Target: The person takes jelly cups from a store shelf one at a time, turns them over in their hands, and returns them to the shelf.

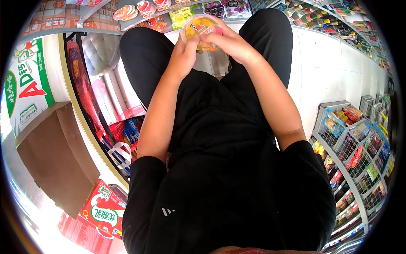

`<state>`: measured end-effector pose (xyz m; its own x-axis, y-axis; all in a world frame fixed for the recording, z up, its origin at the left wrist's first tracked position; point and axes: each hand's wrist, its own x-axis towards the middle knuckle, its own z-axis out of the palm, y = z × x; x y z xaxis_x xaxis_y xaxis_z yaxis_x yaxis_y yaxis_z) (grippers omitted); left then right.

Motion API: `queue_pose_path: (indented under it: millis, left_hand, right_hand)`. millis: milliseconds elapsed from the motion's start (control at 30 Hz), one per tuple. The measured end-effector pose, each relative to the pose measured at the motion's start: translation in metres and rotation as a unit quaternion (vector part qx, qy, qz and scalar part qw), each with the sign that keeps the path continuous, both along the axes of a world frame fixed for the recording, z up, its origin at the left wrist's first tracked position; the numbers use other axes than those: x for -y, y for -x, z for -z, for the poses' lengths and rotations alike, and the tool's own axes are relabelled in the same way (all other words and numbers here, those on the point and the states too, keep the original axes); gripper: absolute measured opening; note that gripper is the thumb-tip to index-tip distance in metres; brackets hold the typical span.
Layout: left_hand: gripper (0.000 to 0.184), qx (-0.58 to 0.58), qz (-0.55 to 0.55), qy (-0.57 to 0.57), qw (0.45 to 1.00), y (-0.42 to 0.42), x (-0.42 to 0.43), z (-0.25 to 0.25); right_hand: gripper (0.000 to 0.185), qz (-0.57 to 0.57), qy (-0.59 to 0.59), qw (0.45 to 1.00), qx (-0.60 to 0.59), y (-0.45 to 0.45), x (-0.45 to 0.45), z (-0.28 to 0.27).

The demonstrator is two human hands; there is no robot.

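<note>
A round, clear-lidded cup (pixel 202 26) with yellow and orange contents and a printed label is held up between both hands, above the gap between the knees. My left hand (pixel 187 47) grips its left side, with the thumb on the lower edge. On the right side my right hand (pixel 228 41) wraps round it, the thumb lying across the lid. Just beyond the cup is a shelf (pixel 249 24) holding green and purple packets (pixel 213 9). Similar round cups with red labels (pixel 146 7) stand on it to the left.
Bottles (pixel 311 17) line a shelf at the upper right. Wire baskets (pixel 355 148) of packaged goods stand at the right, beyond white floor tiles (pixel 315 63). At the left are a brown cardboard piece (pixel 57 156), a green-and-white carton (pixel 27 84) and a red carton (pixel 101 211).
</note>
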<state>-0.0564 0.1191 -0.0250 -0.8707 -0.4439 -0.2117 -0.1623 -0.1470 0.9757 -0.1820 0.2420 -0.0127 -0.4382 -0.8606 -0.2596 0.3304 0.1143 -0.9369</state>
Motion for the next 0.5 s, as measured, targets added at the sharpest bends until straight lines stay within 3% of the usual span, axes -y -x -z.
queue_pose_path:
  millis: [233, 500]
  left_hand:
    - [0.062, 0.014, 0.012, -0.001, 1.000, 0.001, 0.000, 0.004]
    - [0.059, 0.000, 0.011, 0.005, 1.000, -0.001, 0.001, 0.009]
  right_hand:
    - [0.061, 0.034, 0.006, 0.999, 0.025, -0.003, 0.004, -0.002]
    - [0.055, 0.044, 0.020, 0.999, -0.006, -0.002, 0.005, 0.013]
